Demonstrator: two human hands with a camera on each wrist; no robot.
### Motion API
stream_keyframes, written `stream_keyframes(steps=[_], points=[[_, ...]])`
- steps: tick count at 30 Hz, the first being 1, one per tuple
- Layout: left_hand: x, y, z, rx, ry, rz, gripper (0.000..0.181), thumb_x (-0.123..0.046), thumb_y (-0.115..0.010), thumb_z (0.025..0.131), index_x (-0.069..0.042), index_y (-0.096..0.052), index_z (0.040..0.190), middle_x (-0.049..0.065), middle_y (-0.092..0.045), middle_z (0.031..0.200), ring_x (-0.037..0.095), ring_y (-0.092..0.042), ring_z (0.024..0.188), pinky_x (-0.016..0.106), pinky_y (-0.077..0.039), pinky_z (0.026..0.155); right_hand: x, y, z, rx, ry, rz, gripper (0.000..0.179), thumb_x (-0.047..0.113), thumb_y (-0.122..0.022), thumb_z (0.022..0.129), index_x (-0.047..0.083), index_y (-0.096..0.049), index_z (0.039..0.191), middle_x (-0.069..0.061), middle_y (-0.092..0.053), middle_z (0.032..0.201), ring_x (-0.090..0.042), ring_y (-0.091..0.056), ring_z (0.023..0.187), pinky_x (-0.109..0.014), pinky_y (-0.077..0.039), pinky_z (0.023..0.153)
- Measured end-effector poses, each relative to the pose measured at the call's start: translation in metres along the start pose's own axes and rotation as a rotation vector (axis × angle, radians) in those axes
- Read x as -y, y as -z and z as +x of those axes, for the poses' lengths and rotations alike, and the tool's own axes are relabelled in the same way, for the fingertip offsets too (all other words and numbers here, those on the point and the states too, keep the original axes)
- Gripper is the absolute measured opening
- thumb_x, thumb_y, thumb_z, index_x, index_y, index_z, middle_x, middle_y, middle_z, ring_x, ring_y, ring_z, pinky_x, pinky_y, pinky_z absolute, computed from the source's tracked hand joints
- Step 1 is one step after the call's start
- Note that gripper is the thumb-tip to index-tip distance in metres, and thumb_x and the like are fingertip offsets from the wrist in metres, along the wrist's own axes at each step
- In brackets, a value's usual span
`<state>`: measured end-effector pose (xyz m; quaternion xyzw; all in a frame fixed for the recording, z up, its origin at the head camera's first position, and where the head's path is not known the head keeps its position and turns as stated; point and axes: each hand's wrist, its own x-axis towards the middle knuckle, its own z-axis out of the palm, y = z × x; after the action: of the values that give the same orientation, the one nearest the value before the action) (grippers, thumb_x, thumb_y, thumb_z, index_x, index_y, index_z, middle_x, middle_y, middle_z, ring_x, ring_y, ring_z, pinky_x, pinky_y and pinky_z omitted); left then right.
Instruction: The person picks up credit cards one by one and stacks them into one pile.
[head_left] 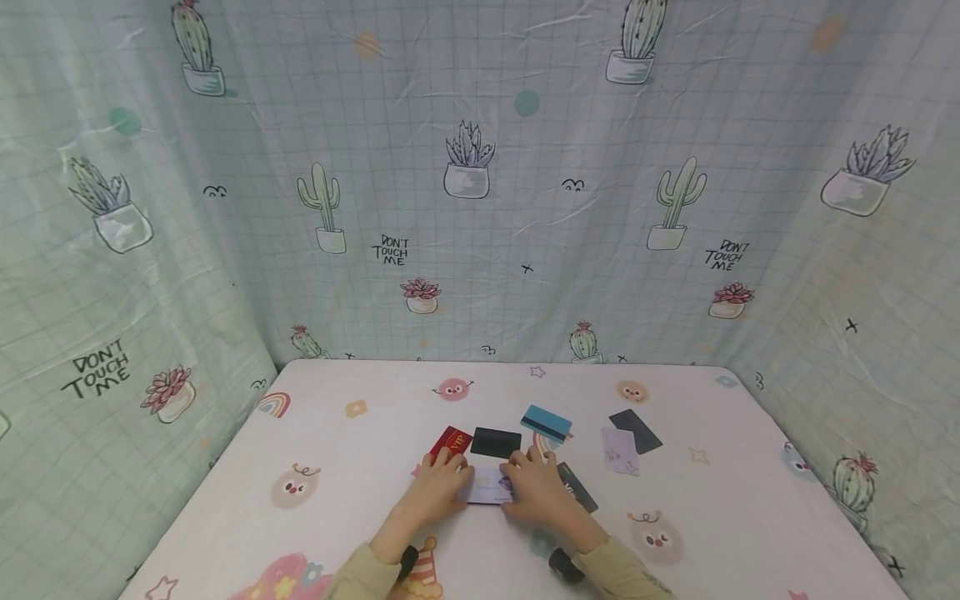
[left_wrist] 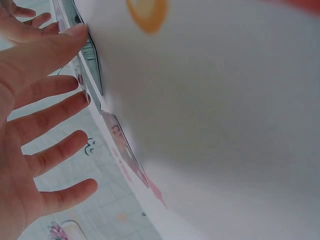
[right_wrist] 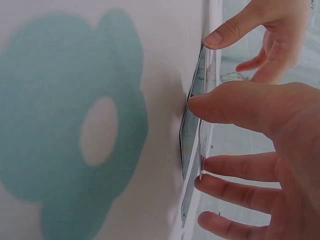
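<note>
A pale card [head_left: 487, 483] with a picture at its right side lies between my two hands. My left hand [head_left: 437, 487] pinches its left end, thumb at the near edge; in the left wrist view the other fingers are spread. At the right end my right hand [head_left: 536, 486] grips it between thumb and fingers. From the right wrist side, a thin upper card [right_wrist: 201, 145] stands slightly apart from a dark-edged card [right_wrist: 187, 135] below it. A red card [head_left: 453, 441] with gold lettering is just beyond my left fingers, and a black card [head_left: 496, 442] lies past the pale card.
A blue card [head_left: 546, 423] with a dark stripe lies farther back. Close to the right hand is a dark lettered card [head_left: 576, 487]. Farther right, a pale patterned card [head_left: 620, 451] overlaps a dark grey card [head_left: 639, 431]. All lie on a printed tablecloth [head_left: 337, 442].
</note>
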<state>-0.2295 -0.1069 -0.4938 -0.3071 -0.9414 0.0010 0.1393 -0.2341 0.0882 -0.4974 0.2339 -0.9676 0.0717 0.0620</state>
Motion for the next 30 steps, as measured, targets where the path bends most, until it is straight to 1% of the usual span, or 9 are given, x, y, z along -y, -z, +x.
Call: stream_keyframes(steps=[4,8,13,17,22,30], points=[[-0.0001,0.0012,0.0006,0.031,0.012,-0.002,0.039,-0.03,-0.075,0.068,-0.014,-0.062,0.101,0.002,-0.058,0.1,0.021,-0.046,0.094,0.041,-0.039,0.075,0.0,-0.0013,0.0009,0.008,-0.005,0.003,0.049,0.04,-0.071,0.066,0.016,-0.061,0.108,0.001,-0.055,0.098,-0.018,-0.042,0.09,-0.054,-0.034,0.085],[0.0002,0.0012,0.0009,0.041,0.016,-0.006,0.04,-0.03,-0.075,0.068,-0.014,-0.062,0.101,0.002,-0.058,0.101,0.021,-0.046,0.094,0.041,-0.039,0.076,0.0006,-0.001,0.0009,0.013,-0.006,0.0,0.049,0.039,-0.072,0.066,0.015,-0.062,0.108,0.001,-0.055,0.099,-0.018,-0.042,0.09,-0.054,-0.034,0.086],[0.0018,-0.0003,0.0013,0.054,0.011,-0.012,0.039,-0.031,-0.074,0.068,-0.015,-0.062,0.101,0.001,-0.059,0.101,0.02,-0.046,0.094,0.039,-0.038,0.075,0.0005,-0.001,0.0013,0.014,0.002,-0.002,0.049,0.038,-0.072,0.066,0.015,-0.062,0.108,0.0,-0.055,0.099,-0.018,-0.042,0.089,-0.052,-0.034,0.084],[0.0035,-0.0012,0.0012,0.066,0.001,-0.019,0.038,-0.032,-0.074,0.069,-0.016,-0.062,0.101,0.001,-0.059,0.101,0.02,-0.045,0.095,0.039,-0.038,0.075,0.0001,-0.0013,0.0024,0.036,0.002,0.002,0.049,0.038,-0.071,0.067,0.016,-0.062,0.109,0.0,-0.056,0.1,-0.018,-0.042,0.09,-0.052,-0.034,0.084],[0.0042,-0.0013,0.0001,0.074,-0.014,-0.021,0.038,-0.032,-0.073,0.07,-0.018,-0.062,0.104,0.0,-0.059,0.102,0.02,-0.046,0.096,0.042,-0.04,0.078,-0.0004,-0.0021,0.0036,0.062,-0.004,0.005,0.048,0.038,-0.07,0.068,0.016,-0.062,0.109,0.001,-0.056,0.099,-0.018,-0.042,0.09,-0.052,-0.035,0.084],[0.0031,0.0001,0.0002,0.09,-0.013,-0.046,0.037,-0.029,-0.072,0.071,-0.019,-0.062,0.105,0.001,-0.059,0.102,0.023,-0.048,0.097,0.048,-0.041,0.082,-0.0008,-0.0008,0.0036,0.077,-0.015,0.033,0.048,0.037,-0.07,0.067,0.015,-0.062,0.11,0.0,-0.056,0.1,-0.019,-0.043,0.09,-0.053,-0.036,0.084]])
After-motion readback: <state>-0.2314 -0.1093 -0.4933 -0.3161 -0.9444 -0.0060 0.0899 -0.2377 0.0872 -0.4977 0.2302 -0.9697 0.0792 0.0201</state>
